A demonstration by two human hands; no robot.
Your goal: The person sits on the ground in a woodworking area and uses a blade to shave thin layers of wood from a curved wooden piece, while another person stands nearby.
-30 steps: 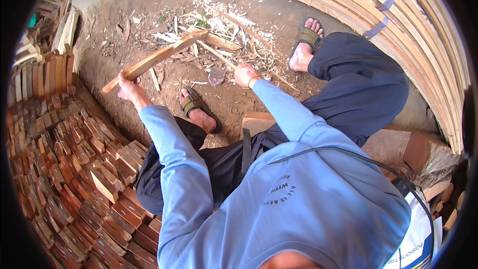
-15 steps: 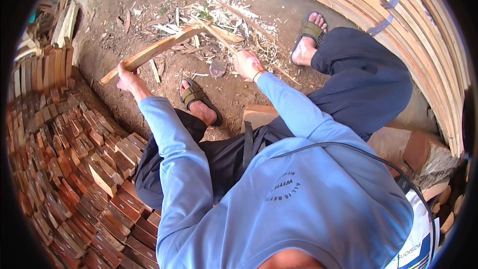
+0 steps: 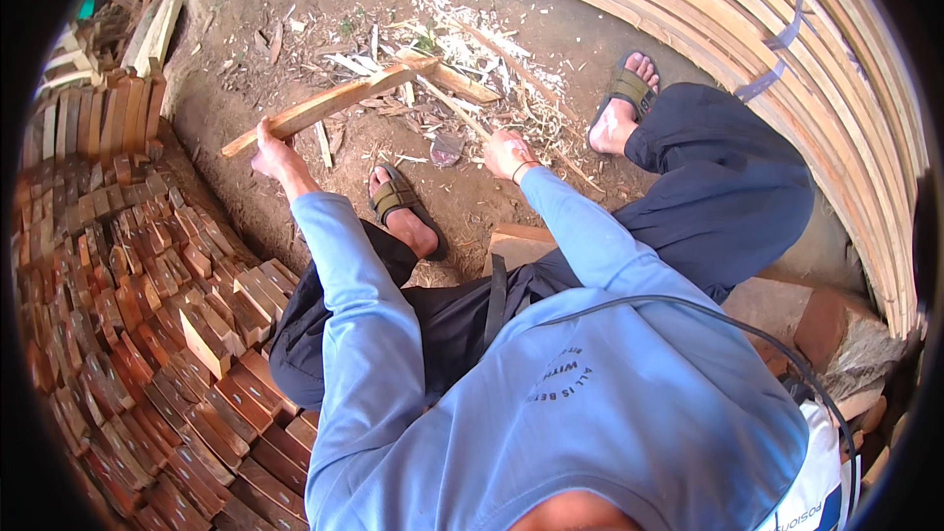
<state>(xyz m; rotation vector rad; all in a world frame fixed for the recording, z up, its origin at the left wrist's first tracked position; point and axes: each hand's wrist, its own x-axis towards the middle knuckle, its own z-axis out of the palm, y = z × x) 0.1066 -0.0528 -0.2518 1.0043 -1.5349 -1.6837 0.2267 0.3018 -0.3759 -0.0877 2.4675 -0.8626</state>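
My left hand [image 3: 275, 152] is closed round the near end of a long wooden piece [image 3: 339, 101]. This piece slants away to the right, and its far end lies at a wood block [image 3: 462, 83] on the ground. In my closed right hand [image 3: 508, 153] is a long, thin, pale tool [image 3: 452, 105]; whether it is a stick or a blade seen edge-on I cannot tell. Its tip is beside the far end of the wooden piece. Pale shavings [image 3: 492, 49] and chips lie scattered around both.
Stacked short wood blocks [image 3: 128, 305] fill the left side. Long bundled planks [image 3: 688, 0] curve along the far and right sides. My sandalled feet [image 3: 408, 221] stand on the dirt floor [image 3: 226, 108], either side of the chips. A block [image 3: 516, 246] sits between my legs.
The thin tool in my right hand has come down from above the wooden piece's far end to beside it. My left hand keeps its hold. The whole view has shifted slightly.
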